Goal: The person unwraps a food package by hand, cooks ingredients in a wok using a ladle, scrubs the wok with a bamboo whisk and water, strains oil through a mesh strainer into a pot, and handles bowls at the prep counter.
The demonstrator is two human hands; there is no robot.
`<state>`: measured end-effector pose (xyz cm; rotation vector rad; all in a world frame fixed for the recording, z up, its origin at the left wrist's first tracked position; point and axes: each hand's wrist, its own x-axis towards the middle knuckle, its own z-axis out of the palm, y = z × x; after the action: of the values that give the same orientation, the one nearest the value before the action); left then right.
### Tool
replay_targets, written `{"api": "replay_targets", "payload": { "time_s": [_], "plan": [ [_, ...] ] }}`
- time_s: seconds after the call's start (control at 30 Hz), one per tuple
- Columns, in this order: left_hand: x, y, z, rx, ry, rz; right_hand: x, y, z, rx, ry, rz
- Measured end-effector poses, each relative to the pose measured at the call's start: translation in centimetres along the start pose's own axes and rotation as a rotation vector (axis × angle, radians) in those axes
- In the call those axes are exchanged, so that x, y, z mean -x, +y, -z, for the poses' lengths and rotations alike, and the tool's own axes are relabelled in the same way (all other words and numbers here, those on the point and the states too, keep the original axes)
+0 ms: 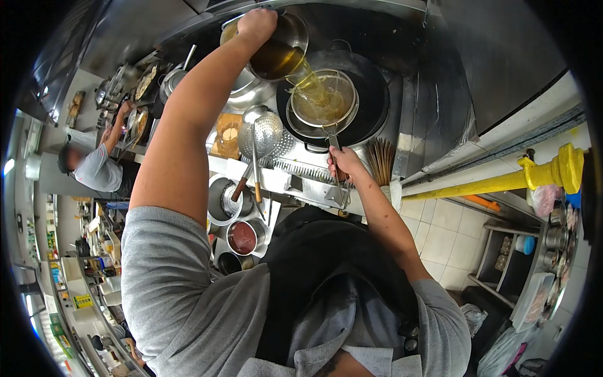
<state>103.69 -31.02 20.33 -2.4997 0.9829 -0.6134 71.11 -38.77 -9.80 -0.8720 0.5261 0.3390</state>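
My left hand (257,24) is closed on the rim or handle of a metal pot (295,28), which is tilted to the right. Yellow oil-like liquid (306,74) streams from its lip into a round mesh strainer (352,103). My right hand (344,164) grips the strainer's handle, holding it level over a large black wok (377,94). A pale metal rim shows under the strainer; what it belongs to is partly hidden. Left of the wok, a perforated skimmer (269,133) and a ladle (255,113) lie with wooden handles toward me.
A pot of red sauce (242,237) and a steel bowl (221,200) stand near my left elbow. A bamboo brush (380,160) is right of the wok. A yellow pipe (502,183) runs along the right. A co-worker (100,166) works at pans on the far left.
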Motion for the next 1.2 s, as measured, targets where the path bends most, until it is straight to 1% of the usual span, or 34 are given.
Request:
{"api": "replay_targets", "payload": {
  "time_s": [0.07, 0.33, 0.4, 0.43, 0.53, 0.6, 0.7, 0.8, 0.83, 0.9, 0.93, 0.97, 1.03, 1.07, 1.1, 1.17, 1.2],
  "plan": [
    [-0.6, -0.2, -0.8, 0.032, 0.018, 0.003, -0.1, 0.1, 0.0, -0.039, -0.038, 0.011],
    [-0.4, 0.5, -0.1, 0.148, 0.122, 0.068, 0.1, 0.1, -0.5, -0.056, -0.058, 0.045],
    [-0.4, 0.8, 0.1, -0.019, 0.07, 0.05, 0.3, 0.0, -0.8, -0.055, -0.046, 0.046],
    [-0.5, 0.8, 0.2, -0.018, 0.071, 0.05, 0.4, -0.1, -0.9, -0.053, -0.037, 0.042],
    [-0.6, 0.9, 0.1, -0.01, 0.056, 0.013, 0.5, -0.1, -1.2, -0.047, -0.034, 0.046],
    [-0.4, 0.9, -0.2, -0.071, 0.139, -0.038, 0.4, -0.2, -1.4, -0.042, -0.042, 0.052],
    [-0.1, 1.1, -0.2, -0.098, 0.166, -0.063, 0.5, -0.3, -1.7, -0.073, -0.052, 0.045],
    [0.5, 1.4, 0.7, -0.127, 0.14, -0.06, 0.6, -0.2, -2.1, -0.067, -0.035, 0.056],
    [1.0, 1.6, 1.5, -0.125, 0.147, -0.06, 0.7, -0.2, -2.2, -0.065, -0.034, 0.06],
    [1.8, 1.6, 2.9, -0.068, 0.144, -0.127, 0.8, -0.3, -2.6, -0.058, -0.031, 0.074],
    [1.5, 1.5, 2.0, -0.105, 0.222, -0.111, 0.9, -0.2, -2.7, -0.067, -0.037, 0.082],
    [1.6, 1.2, 1.8, -0.102, 0.231, -0.109, 1.0, 0.0, -3.0, -0.076, -0.042, 0.089],
    [2.3, 0.3, 2.3, 0.018, 0.275, -0.193, 1.9, -0.1, -4.0, -0.086, -0.02, 0.087],
    [2.8, 0.2, 2.4, 0.111, 0.23, -0.07, 2.0, 0.1, -4.2, -0.103, -0.017, 0.098],
    [2.8, -0.6, 1.8, 0.115, 0.236, -0.065, 2.2, 0.3, -4.4, -0.121, -0.015, 0.107],
    [3.3, -2.4, -0.7, 0.287, 0.164, 0.045, 2.7, 0.8, -4.6, -0.108, -0.003, 0.105],
    [3.9, -3.4, -2.1, 0.287, 0.158, 0.058, 3.1, 1.1, -4.8, -0.116, -0.001, 0.121]
  ]
}}
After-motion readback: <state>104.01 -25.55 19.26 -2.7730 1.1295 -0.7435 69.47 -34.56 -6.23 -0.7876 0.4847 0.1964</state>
